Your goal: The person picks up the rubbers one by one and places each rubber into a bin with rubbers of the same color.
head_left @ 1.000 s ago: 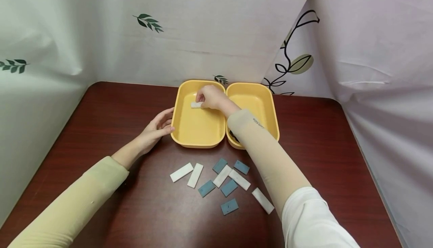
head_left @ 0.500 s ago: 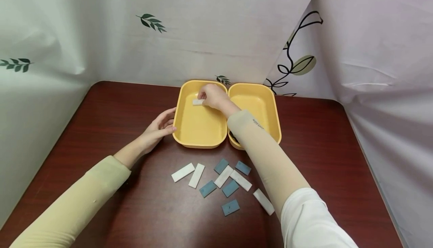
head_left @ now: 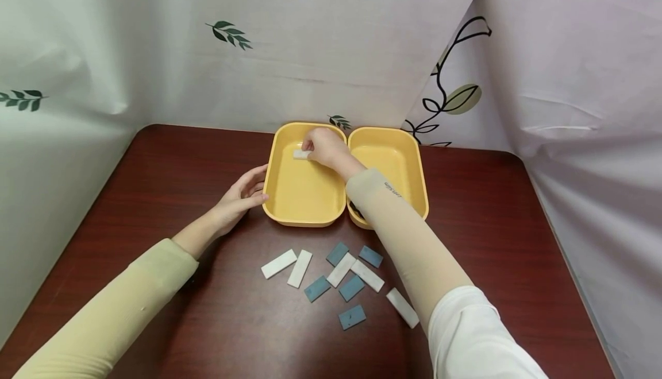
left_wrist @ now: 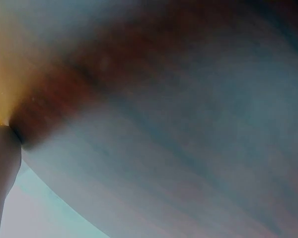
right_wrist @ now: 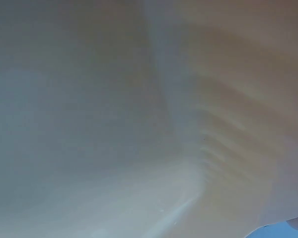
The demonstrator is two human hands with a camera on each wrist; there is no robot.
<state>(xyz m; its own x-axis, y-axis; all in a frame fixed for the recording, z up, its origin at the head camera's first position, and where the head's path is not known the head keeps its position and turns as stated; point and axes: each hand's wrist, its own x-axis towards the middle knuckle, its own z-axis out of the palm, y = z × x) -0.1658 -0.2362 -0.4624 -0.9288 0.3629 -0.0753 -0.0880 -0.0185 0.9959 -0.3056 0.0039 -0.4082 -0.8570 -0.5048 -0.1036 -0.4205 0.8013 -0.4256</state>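
Observation:
My right hand (head_left: 327,148) reaches into the left yellow tray (head_left: 305,209) and pinches a white rectangular tile (head_left: 300,154) low over its floor, towards the far wall. Against the outer left side of that tray rests my left hand (head_left: 235,204), fingers spread along the wall and thumb tip at the rim. On the table in front lie several white tiles (head_left: 279,264) and several shorter blue-grey tiles (head_left: 352,317). The left wrist view is blurred, with a bit of yellow at its left edge. Only blurred, pale folds fill most of the right wrist view.
A second yellow tray (head_left: 398,161) stands against the right side of the first. Something dark (head_left: 355,209) inside it is mostly hidden by my right forearm. Behind the dark red table (head_left: 486,207) hangs a pale curtain (head_left: 310,51) with a leaf print.
My right hand and the white tile have shifted slightly towards the tray's far wall. My left hand stays at the tray's side. The loose tiles have not moved.

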